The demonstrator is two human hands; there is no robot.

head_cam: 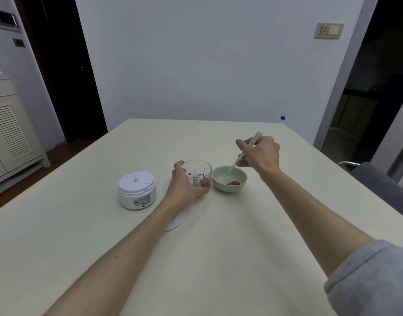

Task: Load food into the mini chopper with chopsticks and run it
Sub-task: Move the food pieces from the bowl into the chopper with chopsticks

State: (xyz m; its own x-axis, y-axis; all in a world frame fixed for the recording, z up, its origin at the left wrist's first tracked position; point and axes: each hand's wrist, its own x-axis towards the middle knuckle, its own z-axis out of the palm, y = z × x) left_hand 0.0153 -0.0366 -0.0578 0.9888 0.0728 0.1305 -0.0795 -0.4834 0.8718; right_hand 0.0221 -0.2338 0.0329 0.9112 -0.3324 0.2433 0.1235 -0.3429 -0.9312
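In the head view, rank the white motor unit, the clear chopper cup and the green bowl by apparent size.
1. White motor unit, clearly largest, though slightly nearer the camera.
2. Green bowl and clear chopper cup look about alike; the left hand covers part of the cup, so no ranking.

Clear chopper cup [201, 172] stood upright mid-table, open-topped, white blade post inside with brown food bits at its base. White motor unit [137, 190] sat apart to its left. Pale green bowl [229, 179] just right of cup, brown food [233, 183] on its near side. White chopsticks [243, 153] angled tips-down into bowl.
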